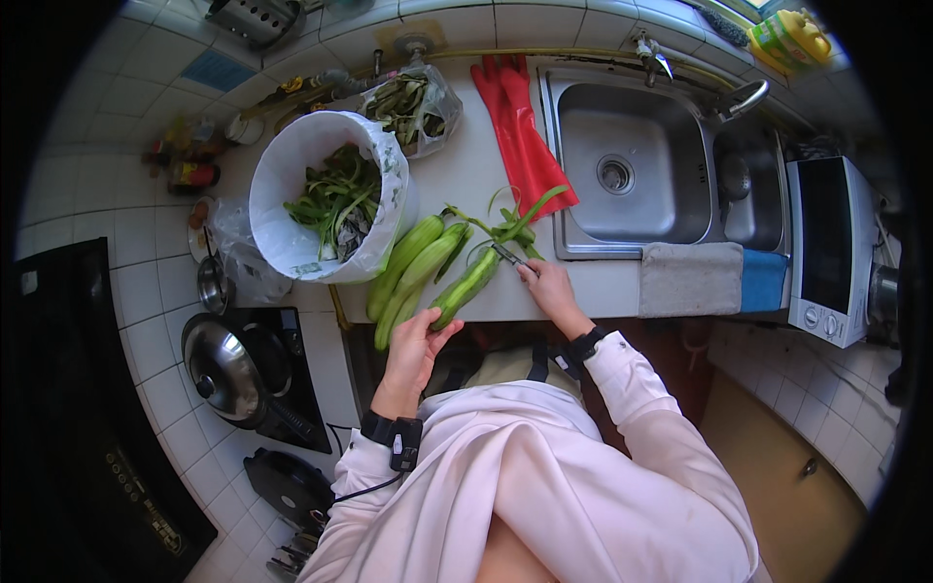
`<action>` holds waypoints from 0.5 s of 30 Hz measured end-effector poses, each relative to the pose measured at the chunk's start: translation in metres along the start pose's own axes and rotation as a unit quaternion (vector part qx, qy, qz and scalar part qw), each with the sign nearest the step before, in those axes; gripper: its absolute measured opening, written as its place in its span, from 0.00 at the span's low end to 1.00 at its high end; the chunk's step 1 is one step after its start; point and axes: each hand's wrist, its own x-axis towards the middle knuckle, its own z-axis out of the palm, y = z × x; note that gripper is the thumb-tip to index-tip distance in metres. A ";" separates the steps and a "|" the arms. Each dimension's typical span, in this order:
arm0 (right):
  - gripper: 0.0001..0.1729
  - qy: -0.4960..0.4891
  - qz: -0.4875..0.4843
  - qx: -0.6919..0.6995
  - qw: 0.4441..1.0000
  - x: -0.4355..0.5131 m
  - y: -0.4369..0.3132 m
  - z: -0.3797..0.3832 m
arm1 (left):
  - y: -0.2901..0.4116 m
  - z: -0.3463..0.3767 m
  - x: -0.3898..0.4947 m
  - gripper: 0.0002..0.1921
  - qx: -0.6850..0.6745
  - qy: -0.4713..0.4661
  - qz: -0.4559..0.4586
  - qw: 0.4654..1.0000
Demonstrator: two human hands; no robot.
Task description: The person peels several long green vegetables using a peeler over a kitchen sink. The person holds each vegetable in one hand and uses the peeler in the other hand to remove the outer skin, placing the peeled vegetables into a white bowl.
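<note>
My left hand [419, 342] grips the near end of a green gourd [466, 286], which is partly peeled, with pale strips along its top. In my right hand [545, 286] is a metal peeler [510, 255], its head touching the gourd's far end. Curled green peelings [516, 227] lie on the countertop just beyond that end. To the left rest several unpeeled long gourds [418, 266], side by side, their near ends reaching past the counter edge. A white-lined bin [260, 226] stands left of them, with green leaves and peelings [342, 193] inside.
Red rubber gloves [519, 138] lie between the bin and a steel double sink [630, 160]. A plastic bag of wilted greens [412, 109] sits behind. Folded cloths [689, 280] drape over the front edge. A microwave [831, 248] is at right; a lidded wok [222, 368] stands on the cooktop at left.
</note>
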 end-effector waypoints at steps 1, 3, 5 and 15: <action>0.15 0.007 -0.028 0.021 0.999 0.003 0.005 0.002 | 0.002 -0.003 0.001 0.10 -0.004 -0.005 -0.005 1.000; 0.17 -0.021 -0.002 0.040 0.999 -0.002 0.008 0.006 | 0.003 -0.007 0.001 0.11 0.034 -0.027 0.013 0.999; 0.17 -0.024 0.023 0.076 0.997 -0.006 -0.001 0.001 | 0.005 -0.005 0.002 0.12 0.081 -0.043 0.032 0.995; 0.13 -0.139 -0.086 0.142 0.976 -0.090 -0.097 -0.051 | 0.008 0.014 -0.002 0.15 0.149 -0.049 0.054 0.986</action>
